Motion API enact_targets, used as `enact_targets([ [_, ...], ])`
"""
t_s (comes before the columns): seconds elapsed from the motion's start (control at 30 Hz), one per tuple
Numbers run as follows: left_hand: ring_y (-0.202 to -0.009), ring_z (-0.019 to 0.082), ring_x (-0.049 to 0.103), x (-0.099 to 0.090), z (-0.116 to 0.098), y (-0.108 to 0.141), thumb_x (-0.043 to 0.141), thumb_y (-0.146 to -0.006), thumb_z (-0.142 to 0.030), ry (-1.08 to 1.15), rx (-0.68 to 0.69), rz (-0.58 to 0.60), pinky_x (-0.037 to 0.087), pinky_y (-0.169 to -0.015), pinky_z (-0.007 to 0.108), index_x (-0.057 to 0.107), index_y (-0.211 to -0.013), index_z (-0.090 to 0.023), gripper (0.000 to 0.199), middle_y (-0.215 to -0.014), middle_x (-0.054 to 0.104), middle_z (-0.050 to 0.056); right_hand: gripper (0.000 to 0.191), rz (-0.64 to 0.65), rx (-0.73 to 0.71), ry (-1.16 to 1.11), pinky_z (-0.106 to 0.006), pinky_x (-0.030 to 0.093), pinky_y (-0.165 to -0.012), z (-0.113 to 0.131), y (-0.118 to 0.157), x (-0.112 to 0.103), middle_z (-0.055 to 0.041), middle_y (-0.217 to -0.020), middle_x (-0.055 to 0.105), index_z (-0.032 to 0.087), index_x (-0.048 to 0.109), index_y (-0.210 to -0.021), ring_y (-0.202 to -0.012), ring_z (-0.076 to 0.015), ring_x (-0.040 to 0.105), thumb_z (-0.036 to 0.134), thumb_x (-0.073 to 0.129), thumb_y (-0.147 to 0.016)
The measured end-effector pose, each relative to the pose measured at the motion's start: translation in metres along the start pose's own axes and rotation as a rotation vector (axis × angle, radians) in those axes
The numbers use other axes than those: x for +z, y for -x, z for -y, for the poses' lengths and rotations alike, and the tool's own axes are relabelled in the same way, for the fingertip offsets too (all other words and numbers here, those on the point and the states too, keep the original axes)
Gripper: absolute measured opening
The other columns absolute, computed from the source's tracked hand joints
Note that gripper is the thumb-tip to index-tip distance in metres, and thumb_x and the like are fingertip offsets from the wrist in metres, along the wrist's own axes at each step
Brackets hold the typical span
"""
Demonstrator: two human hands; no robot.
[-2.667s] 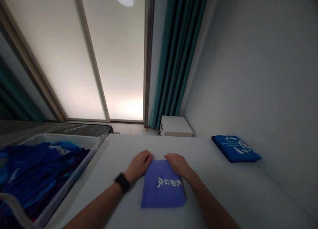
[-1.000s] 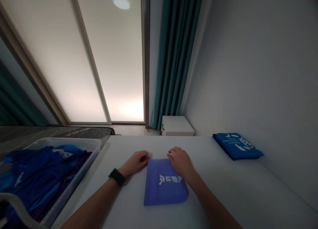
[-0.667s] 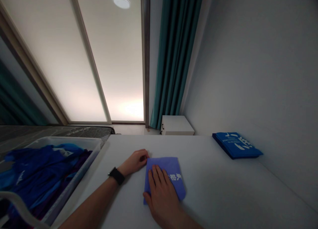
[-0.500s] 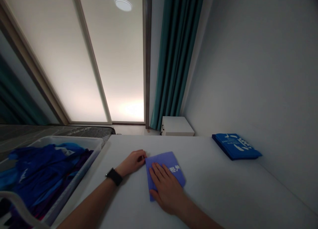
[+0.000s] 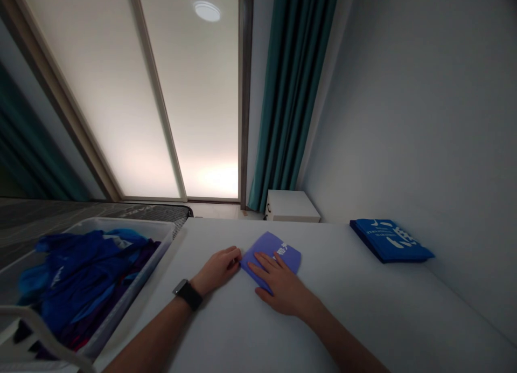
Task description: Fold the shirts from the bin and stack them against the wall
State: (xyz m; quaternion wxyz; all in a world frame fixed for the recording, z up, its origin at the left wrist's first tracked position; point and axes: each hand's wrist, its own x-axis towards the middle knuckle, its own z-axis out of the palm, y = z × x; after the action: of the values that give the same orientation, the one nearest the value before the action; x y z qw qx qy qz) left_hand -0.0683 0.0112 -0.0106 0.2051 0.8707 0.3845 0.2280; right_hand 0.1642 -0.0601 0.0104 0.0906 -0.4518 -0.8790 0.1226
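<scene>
A small folded purple cloth (image 5: 293,257) with white lettering lies on the white table (image 5: 242,335). Spread flat over its lower part is my right hand (image 5: 283,287), fingers apart. My left hand (image 5: 220,268), with a black watch on the wrist, rests on the table at the cloth's left corner; its fingers are curled together and touch that corner. At the right, against the wall, a folded blue cloth (image 5: 390,241) with white print lies on the table.
On the left stands a clear plastic bin (image 5: 167,230) heaped with blue and purple clothes (image 5: 89,276). A low white cabinet (image 5: 293,206) stands beyond the table's far edge, below a teal curtain (image 5: 294,92). The wall borders the table's right side.
The purple cloth has turned on the table, and its lower part has shifted upward. My right hand has moved up and slightly right with it. The view has shifted slightly.
</scene>
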Motion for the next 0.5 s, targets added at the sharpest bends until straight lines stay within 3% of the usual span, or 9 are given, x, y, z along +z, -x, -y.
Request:
enact_targets([
  [0.23,-0.066,0.013,0.05,-0.0059,0.0005,-0.0042,0.044,-0.082,-0.013,0.006,0.042,0.037,0.038,-0.064,0.023,0.049,-0.076,-0.021,0.011,-0.079,0.052,-0.001,0.068,0.032,-0.042,0.081,-0.046,0.003,-0.119,-0.0072,0.0029,0.0094,-0.0061,-0.16,0.014,0.023,0.019,-0.153,-0.147,-0.0215,0.011,0.035,0.046,-0.091],
  [0.5,-0.068,0.014,0.053,-0.0073,-0.0007,-0.0004,0.041,-0.082,-0.013,0.093,-0.017,-0.001,0.04,-0.066,0.025,0.056,-0.084,-0.019,0.016,-0.078,0.058,0.0,0.065,-0.044,-0.008,-0.017,-0.043,0.01,-0.12,-0.0039,0.0055,0.0059,-0.006,-0.156,0.03,0.022,0.029,-0.15,-0.144,-0.0193,0.024,0.023,0.046,-0.088],
])
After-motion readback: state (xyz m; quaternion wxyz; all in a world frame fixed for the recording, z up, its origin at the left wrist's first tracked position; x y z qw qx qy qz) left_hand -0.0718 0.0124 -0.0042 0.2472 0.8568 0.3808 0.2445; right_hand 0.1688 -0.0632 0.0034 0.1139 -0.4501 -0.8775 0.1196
